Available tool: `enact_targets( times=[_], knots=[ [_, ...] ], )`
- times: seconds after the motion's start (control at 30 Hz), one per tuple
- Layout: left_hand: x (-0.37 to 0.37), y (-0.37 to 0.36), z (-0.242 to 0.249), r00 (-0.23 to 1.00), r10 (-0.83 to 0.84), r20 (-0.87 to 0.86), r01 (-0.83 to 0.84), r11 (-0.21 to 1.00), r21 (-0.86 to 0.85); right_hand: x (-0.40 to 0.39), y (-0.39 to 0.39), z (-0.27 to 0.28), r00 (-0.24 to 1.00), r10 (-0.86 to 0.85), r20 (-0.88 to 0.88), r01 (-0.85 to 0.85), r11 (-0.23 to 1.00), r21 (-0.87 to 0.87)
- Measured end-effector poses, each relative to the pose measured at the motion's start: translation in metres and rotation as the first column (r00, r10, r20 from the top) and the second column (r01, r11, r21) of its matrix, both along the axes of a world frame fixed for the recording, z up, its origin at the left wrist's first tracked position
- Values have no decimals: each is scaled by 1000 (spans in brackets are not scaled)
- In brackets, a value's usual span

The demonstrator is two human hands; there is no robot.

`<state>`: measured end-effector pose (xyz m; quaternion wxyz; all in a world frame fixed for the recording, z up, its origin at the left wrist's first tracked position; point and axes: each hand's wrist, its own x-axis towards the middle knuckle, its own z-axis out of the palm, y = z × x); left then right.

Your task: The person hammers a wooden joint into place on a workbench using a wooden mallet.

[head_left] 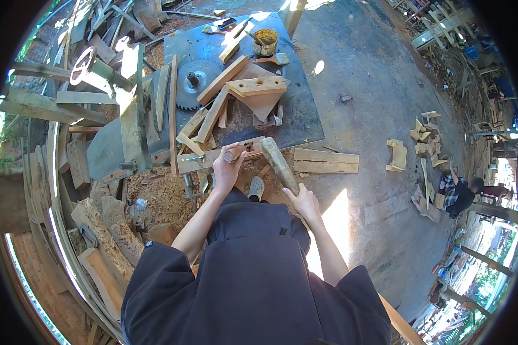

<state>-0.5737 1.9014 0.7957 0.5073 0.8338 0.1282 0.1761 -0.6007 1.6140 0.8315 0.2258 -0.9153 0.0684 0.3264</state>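
My left hand is wrapped around the wooden handle of a chisel, whose round end faces up at me. Under it lies a pale wooden rail with cut slots, set along the near edge of the bench. A metal clamp sits at the rail's left part. In my right hand is a wooden mallet, gripped low, its thick end leaning up beside the rail's right end. My left hand hides the chisel's lower part.
On the dark tabletop lie a circular saw blade, several wood pieces, a drilled block, a brush and a yellow pot. Wood shavings cover the ground at left. A person crouches far right near stacked wooden parts.
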Motion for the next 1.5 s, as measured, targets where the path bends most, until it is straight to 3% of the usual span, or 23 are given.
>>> enact_targets(
  times=[0.47,1.07,1.5],
  knots=[
    [4,2,8,994,-75,-81,76,997,8,-3,6,4,999,-29,-33,29,1000,12],
    [17,-2,12,994,-99,-42,102,990,93,-5,6,3,997,-51,-51,53,998,40],
    [17,-5,7,995,-86,-52,89,994,63,-6,8,3,994,-78,-80,83,995,60]
  ],
)
